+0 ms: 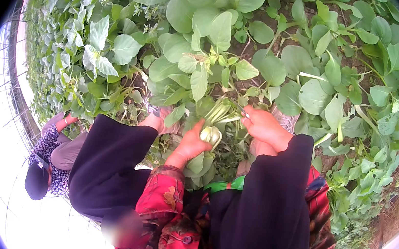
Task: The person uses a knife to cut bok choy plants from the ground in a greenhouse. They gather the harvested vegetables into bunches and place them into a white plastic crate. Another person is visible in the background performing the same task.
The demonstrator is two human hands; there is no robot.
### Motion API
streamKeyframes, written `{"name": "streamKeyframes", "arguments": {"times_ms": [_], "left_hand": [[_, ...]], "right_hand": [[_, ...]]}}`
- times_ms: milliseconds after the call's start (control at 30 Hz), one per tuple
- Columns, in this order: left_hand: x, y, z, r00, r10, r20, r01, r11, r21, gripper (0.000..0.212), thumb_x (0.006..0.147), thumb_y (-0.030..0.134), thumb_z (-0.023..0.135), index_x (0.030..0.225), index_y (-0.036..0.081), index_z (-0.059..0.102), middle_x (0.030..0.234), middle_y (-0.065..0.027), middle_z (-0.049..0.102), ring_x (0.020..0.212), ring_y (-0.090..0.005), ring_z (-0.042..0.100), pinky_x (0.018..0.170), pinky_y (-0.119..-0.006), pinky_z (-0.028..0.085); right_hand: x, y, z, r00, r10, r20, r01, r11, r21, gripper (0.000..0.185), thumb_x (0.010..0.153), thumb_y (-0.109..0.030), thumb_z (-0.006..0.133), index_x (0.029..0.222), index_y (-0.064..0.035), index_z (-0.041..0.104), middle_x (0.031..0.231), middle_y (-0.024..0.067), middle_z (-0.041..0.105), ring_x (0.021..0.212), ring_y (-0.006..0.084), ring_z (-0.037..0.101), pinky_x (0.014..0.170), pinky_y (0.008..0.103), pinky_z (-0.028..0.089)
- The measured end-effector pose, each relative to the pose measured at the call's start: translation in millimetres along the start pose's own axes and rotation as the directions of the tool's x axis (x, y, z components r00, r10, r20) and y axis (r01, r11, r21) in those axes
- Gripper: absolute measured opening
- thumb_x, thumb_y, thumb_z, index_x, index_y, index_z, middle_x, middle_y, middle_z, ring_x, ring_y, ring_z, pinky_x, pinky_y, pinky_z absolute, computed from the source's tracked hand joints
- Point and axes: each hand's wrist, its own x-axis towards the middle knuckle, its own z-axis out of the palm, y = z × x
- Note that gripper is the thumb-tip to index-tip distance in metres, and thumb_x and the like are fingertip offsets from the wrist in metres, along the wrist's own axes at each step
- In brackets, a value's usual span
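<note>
My left hand (190,142) is closed around a pak choi head with a pale, rounded base (211,136). Its leaves hang below the hand, toward my lap. Just beyond the fingers is a cluster of light green stalks (220,111); whether they belong to the same plant I cannot tell. My right hand (267,128) grips a small knife (241,108), its thin blade pointing up and left, close to those stalks. Most of the handle is hidden in the fist. Broad-leaved plants (212,61) grow from the soil right in front of both hands.
My shoes, one on the left (153,110) and one on the right (287,118), stand among the plants. Cut leaves (315,97) lie at the right. A green plastic item (227,184) shows between my legs. Another person (49,161) crouches at the far left, one hand in the greenery.
</note>
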Motion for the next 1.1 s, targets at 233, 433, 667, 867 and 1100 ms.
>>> {"name": "streamKeyframes", "arguments": {"times_ms": [233,433,667,867,1100], "left_hand": [[0,18,-11,1.0,-0.016,0.015,0.018,0.991,-0.135,0.085,0.06,0.017,0.072,0.135,-0.004,0.04,0.112,-0.0217,0.062,0.105,-0.0301,0.06,0.093,-0.031,0.044],[2,5,-8,1.0,-0.011,-0.003,0.01,0.97,-0.244,0.075,0.06,0.016,0.072,0.129,-0.001,0.048,0.109,-0.0185,0.063,0.103,-0.0262,0.061,0.092,-0.031,0.045],[5,-1,-6,0.999,-0.028,0.024,0.034,0.939,-0.341,0.069,0.061,0.015,0.071,0.125,-0.002,0.051,0.105,-0.0148,0.064,0.098,-0.0229,0.061,0.089,-0.03,0.045],[2,2,-6,0.998,-0.06,0.018,0.062,0.934,-0.351,0.063,0.062,0.013,0.071,0.121,-0.002,0.054,0.102,-0.0126,0.065,0.096,-0.022,0.061,0.088,-0.03,0.046],[-4,6,-18,0.993,-0.072,0.097,0.109,0.879,-0.464,0.057,0.062,0.011,0.07,0.116,-0.002,0.057,0.101,-0.0095,0.064,0.092,-0.0173,0.06,0.083,-0.028,0.046]], "right_hand": [[9,-3,4,0.999,0.017,0.044,-0.006,0.971,-0.238,0.024,0.088,-0.018,0.05,0.1,0.0026,0.05,0.085,0.0245,0.062,0.084,0.041,0.06,0.074,0.0479,0.046],[25,-1,-4,0.991,0.066,0.112,-0.027,0.947,-0.32,0.025,0.08,-0.012,0.049,0.098,0.0062,0.053,0.085,0.024,0.065,0.082,0.0398,0.063,0.073,0.0464,0.05],[35,3,0,0.985,0.089,0.145,-0.042,0.954,-0.297,0.031,0.077,-0.012,0.051,0.101,0.0077,0.054,0.086,0.0242,0.065,0.084,0.0386,0.064,0.073,0.0463,0.05],[56,-12,13,0.957,0.246,0.152,-0.176,0.912,-0.371,0.033,0.076,-0.011,0.051,0.105,0.0011,0.061,0.099,0.0189,0.067,0.093,0.0362,0.064,0.077,0.0419,0.051],[34,-11,7,0.935,0.277,0.219,-0.155,0.879,-0.452,0.036,0.078,-0.011,0.05,0.11,0.004,0.057,0.1,0.0216,0.066,0.094,0.0366,0.064,0.08,0.0428,0.051]]}}
